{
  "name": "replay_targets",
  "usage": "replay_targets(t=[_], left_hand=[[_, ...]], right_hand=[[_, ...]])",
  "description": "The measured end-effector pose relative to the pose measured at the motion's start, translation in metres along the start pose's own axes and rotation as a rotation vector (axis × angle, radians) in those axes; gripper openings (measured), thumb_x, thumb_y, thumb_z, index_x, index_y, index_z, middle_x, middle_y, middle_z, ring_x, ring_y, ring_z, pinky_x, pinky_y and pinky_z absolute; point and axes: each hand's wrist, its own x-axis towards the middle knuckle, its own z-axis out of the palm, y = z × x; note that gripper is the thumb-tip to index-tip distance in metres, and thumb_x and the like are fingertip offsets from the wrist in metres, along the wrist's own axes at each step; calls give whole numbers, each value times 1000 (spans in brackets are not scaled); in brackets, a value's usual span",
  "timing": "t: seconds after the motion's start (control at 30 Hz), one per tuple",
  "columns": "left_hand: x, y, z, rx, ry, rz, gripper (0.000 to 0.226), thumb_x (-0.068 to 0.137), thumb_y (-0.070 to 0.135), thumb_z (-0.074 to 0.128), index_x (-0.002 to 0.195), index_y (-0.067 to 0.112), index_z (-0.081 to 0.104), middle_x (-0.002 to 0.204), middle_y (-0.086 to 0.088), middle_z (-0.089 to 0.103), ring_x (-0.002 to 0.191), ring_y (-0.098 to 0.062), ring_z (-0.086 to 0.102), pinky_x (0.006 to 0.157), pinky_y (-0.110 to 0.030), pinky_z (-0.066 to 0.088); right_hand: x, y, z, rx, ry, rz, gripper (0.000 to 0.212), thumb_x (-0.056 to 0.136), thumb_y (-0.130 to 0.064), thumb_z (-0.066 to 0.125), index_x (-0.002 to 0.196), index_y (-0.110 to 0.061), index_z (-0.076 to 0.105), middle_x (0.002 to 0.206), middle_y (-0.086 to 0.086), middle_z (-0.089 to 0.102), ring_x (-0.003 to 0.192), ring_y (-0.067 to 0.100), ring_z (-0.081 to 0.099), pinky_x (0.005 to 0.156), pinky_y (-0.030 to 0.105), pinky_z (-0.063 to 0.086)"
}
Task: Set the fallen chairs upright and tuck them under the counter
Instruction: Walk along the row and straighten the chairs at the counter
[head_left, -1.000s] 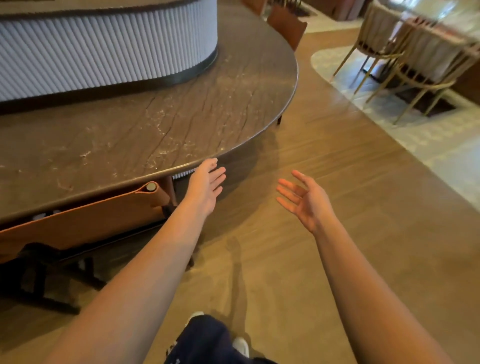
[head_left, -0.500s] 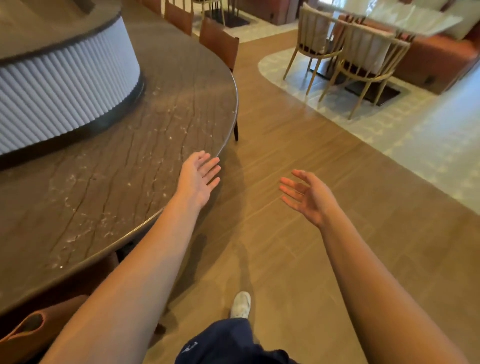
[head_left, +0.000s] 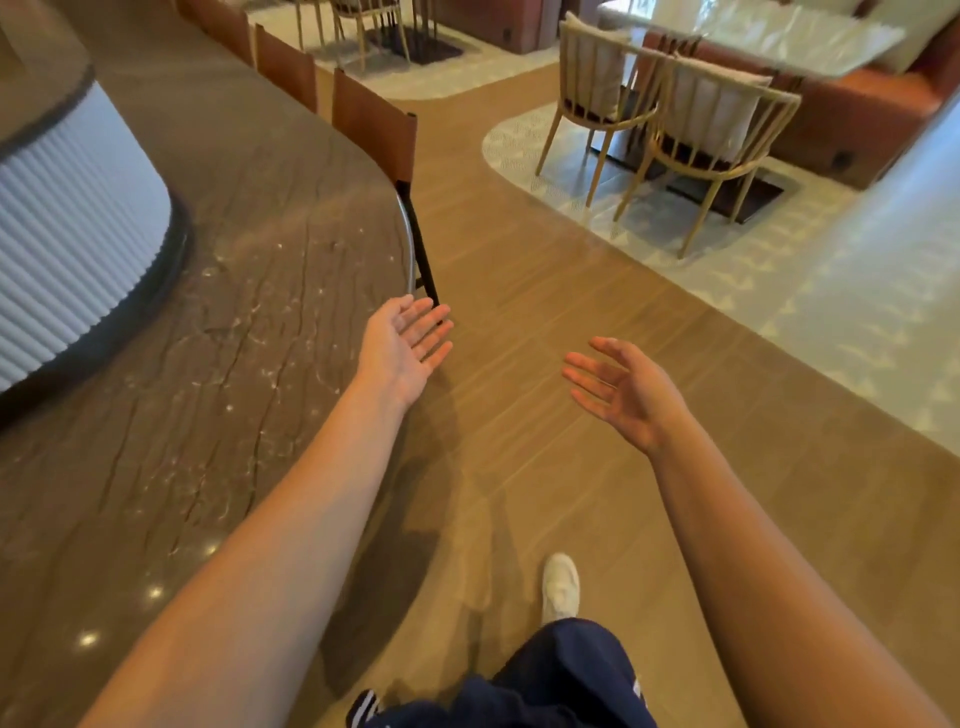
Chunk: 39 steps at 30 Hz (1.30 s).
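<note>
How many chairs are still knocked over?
None that this view shows. Three brown chairs stand upright, tucked against the counter. The left hand and right hand are open and empty. Any fallen chairs would lie out of sight.

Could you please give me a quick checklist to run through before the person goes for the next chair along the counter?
1. Left hand free: ok, open and empty.
2. Right hand free: ok, open and empty.
3. Floor ahead free of obstacles: ok, bare wood up to the nearest brown chair.
4. Nearest brown chair upright: ok, its back stands above the counter edge.
5. That chair tucked in: cannot tell, the counter hides its seat.
6. A fallen chair left to lift: cannot tell, none shows in this view.
</note>
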Motion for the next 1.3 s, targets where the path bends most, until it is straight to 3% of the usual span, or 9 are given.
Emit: replay_targets(t=[0.37, 0.6, 1.0, 1.3], left_hand=[[158, 30, 149, -48, 103, 122, 30, 95, 30, 48, 111, 10, 64, 113, -9, 69, 109, -25, 63, 100, -41, 45], [246, 49, 196, -77, 174, 97, 32, 97, 30, 46, 117, 10, 61, 118, -9, 66, 112, -25, 61, 104, -42, 42], [461, 141, 219, -270, 333, 114, 51, 95, 32, 49, 140, 9, 41, 123, -12, 60, 114, -29, 57, 97, -42, 45], [595, 208, 283, -334, 367, 182, 46, 98, 28, 46, 139, 7, 44, 132, -11, 57, 120, -27, 55, 109, -43, 37]], right_hand=[[184, -171, -27, -115, -111, -5, 25, 98, -30, 46, 118, -16, 53, 104, 10, 71, 97, 22, 68, 89, 38, 50], [293, -223, -20, -148, -154, 66, 22, 98, -28, 46, 115, -16, 53, 103, 10, 71, 98, 22, 68, 90, 37, 49], [542, -319, 72, -251, -270, 139, 19, 97, -26, 47, 111, -16, 55, 105, 12, 70, 94, 22, 68, 80, 34, 51], [699, -382, 135, -281, -393, 192, 20, 98, -27, 46, 113, -16, 55, 100, 10, 72, 93, 21, 69, 79, 33, 53]])
